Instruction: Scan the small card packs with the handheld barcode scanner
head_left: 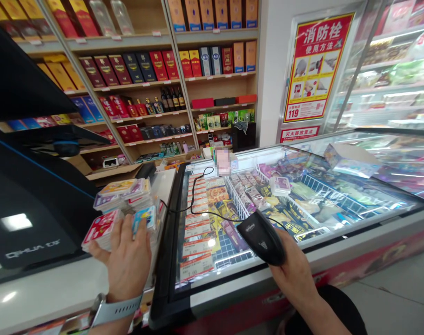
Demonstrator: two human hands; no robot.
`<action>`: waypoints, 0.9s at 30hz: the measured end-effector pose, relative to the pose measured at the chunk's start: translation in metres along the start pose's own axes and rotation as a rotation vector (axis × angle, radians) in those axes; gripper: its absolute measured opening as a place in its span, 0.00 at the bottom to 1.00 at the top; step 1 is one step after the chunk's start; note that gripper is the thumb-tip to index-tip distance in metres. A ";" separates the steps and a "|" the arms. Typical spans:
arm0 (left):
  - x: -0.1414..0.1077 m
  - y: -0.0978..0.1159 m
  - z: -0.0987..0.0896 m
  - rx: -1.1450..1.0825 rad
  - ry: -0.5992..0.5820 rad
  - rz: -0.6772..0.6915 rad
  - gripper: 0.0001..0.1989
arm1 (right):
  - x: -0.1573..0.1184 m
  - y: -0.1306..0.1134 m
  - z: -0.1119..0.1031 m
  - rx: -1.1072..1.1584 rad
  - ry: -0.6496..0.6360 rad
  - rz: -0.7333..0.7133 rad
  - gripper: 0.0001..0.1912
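My left hand (128,258), with a watch on a grey strap (117,309) at the wrist, lies with fingers spread over the front of several stacks of small flat plastic boxes. A red box (102,228) and a blue box (144,218) top the front stacks under my fingers. Behind them, yellow-and-purple boxes (117,188) are piled. My right hand (290,258) is wrapped round a black handheld barcode scanner (262,237) above the glass-topped freezer (232,284). The scanner's cable (212,213) trails left over the glass.
A black checkout terminal (30,209) stands on the white counter (68,288) at left. One small clear box (280,186) and an opened carton (351,160) lie on the freezer, which holds baskets of packets. Shelves (135,83) of boxes and bottles line the back.
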State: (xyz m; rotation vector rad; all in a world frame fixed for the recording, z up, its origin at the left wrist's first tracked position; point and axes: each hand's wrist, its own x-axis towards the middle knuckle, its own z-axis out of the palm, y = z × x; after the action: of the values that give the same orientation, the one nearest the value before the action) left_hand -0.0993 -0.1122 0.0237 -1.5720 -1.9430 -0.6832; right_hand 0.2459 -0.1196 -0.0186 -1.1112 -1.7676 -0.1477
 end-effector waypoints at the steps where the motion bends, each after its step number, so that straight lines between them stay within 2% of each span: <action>1: 0.000 0.000 -0.001 -0.014 0.003 0.001 0.20 | 0.000 0.000 0.000 -0.003 0.004 -0.003 0.21; 6: 0.001 0.004 -0.006 -0.076 0.046 0.052 0.19 | -0.001 0.000 0.001 -0.032 0.016 -0.015 0.21; 10: 0.008 0.012 -0.008 -0.314 0.045 0.092 0.20 | -0.003 0.001 0.001 -0.032 -0.006 0.005 0.22; 12: 0.011 0.017 -0.006 -0.447 0.012 0.064 0.20 | -0.003 0.001 0.001 -0.027 -0.010 0.018 0.21; 19: 0.011 0.042 0.004 -0.832 -0.181 -0.218 0.20 | -0.003 0.000 0.000 -0.024 -0.014 0.012 0.21; 24: 0.011 0.068 0.006 -1.357 -0.407 -0.517 0.24 | -0.003 0.000 0.000 -0.028 -0.008 -0.004 0.21; 27: 0.013 0.084 0.008 -1.644 -0.532 -0.715 0.22 | -0.003 0.000 0.000 -0.026 -0.005 -0.013 0.21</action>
State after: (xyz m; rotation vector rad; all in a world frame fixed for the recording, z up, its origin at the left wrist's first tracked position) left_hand -0.0202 -0.0817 0.0312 -1.8035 -2.3597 -2.9374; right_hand 0.2461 -0.1212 -0.0209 -1.1196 -1.7821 -0.1766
